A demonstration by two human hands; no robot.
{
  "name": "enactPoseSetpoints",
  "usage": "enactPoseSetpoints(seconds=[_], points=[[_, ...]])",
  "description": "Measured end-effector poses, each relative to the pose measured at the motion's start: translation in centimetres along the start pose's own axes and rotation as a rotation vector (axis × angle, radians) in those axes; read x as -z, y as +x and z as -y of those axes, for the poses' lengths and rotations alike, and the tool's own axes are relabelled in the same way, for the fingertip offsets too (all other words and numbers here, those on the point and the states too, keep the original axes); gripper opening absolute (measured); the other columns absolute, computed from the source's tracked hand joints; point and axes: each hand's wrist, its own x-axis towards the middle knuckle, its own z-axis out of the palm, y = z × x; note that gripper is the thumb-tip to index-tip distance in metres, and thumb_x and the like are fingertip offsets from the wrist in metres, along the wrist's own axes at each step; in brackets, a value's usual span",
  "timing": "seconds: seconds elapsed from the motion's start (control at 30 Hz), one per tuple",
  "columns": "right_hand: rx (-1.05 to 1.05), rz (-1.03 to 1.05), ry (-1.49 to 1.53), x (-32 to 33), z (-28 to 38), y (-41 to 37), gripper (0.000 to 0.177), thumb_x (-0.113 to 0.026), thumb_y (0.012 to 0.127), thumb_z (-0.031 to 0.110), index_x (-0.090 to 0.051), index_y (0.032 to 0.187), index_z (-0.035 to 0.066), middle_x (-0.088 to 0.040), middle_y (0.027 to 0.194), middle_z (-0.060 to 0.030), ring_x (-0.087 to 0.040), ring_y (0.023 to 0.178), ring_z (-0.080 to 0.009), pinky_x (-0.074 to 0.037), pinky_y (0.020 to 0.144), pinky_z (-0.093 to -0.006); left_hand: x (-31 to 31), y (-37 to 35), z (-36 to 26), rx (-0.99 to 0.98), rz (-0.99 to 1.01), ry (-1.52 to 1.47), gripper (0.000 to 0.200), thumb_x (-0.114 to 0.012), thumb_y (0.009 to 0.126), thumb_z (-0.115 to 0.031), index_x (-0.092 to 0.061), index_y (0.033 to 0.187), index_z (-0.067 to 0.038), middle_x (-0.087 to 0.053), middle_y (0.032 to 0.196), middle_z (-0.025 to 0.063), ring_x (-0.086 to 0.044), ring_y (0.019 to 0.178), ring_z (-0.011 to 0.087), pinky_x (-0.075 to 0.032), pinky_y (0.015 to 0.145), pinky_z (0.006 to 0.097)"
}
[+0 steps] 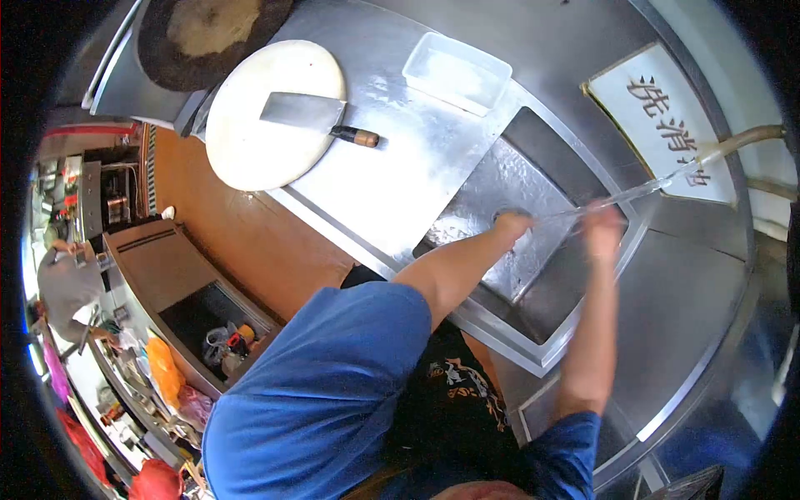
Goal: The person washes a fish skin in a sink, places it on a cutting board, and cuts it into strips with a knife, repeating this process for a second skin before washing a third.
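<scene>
Over the sink [550, 323] my left hand [512, 223] is closed at the near end of a clear hose [646, 189]. That hose runs from a tan pipe [750, 136] at the right. My right hand [602, 229] is at the hose, farther along; motion blurs its fingers. Wet metal shows below my left hand. On the steel counter [392, 183] left of the sink, a cleaver [302, 111] lies across a round white cutting board [242, 154], its handle past the edge.
A clear plastic container [457, 73] sits behind the sink. A white sign [662, 125] stands at the right. A dark round lid [204, 37] is at the upper left. Another person [71, 283] is at the far left, near a cabinet [154, 267] and colored bags [164, 371].
</scene>
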Motion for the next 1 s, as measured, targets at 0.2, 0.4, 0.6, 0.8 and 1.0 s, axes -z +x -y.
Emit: enactPoseSetpoints(seconds=[0.2,0.4,0.6,0.8,1.0], points=[[0.558,-0.817,-0.865,26.3,21.4,14.2,0.034,-0.054,0.096,0.031,-0.057,0.121,0.008,-0.064,0.101,-0.0086,-0.061,0.089,-0.0214,-0.051,0.074,-0.0368,2.6,-2.3,-3.1,-0.086,0.101,-0.1,0.039,-0.072,0.082,-0.025,-0.067,0.108,0.004,-0.069,0.102,0.0175,-0.068,0.084,0.0286,-0.054,0.068,0.0446],[0.308,-0.735,-1.248,33.2,27.2,20.6,0.038,-0.048,0.099,0.036,-0.054,0.128,0.012,-0.064,0.112,-0.0121,-0.063,0.099,-0.0279,-0.051,0.08,-0.0425,14.0,-10.3,-7.7,-0.15,0.378,-0.414,0.03,-0.07,0.087,-0.025,-0.068,0.106,-0.002,-0.069,0.099,0.01,-0.067,0.084,0.0227,-0.055,0.078,0.0406],[0.122,-0.732,-1.367,34.4,28.1,22.1,0.043,-0.041,0.101,0.04,-0.05,0.135,0.016,-0.064,0.122,-0.0157,-0.064,0.108,-0.0344,-0.052,0.086,-0.0481,32.0,-9.3,-6.5,-0.373,-0.383,0.407,0.057,-0.072,0.084,-0.041,-0.061,0.117,0.004,-0.071,0.101,0.0187,-0.068,0.093,0.0253,-0.053,0.08,0.0347],[0.059,-0.714,-1.473,32.5,27.4,24.1,0.044,-0.043,0.1,0.041,-0.055,0.131,0.013,-0.065,0.124,-0.0145,-0.064,0.109,-0.0314,-0.051,0.089,-0.0457,36.9,-9.5,-2.4,-0.674,-0.483,0.584,0.054,-0.078,0.076,-0.035,-0.064,0.112,0.001,-0.067,0.089,0.0175,-0.065,0.082,0.033,-0.053,0.076,0.0412],[-0.109,-0.531,-1.416,21.1,24.8,18.6,0.045,-0.047,0.098,0.041,-0.061,0.126,0.008,-0.066,0.123,-0.0123,-0.064,0.108,-0.0264,-0.05,0.091,-0.0417,34.8,-8.1,-3.2,-0.799,-0.558,0.794,0.052,-0.079,0.073,-0.04,-0.067,0.111,-0.007,-0.059,0.106,0.0168,-0.056,0.104,0.0366,-0.05,0.086,0.0465]])
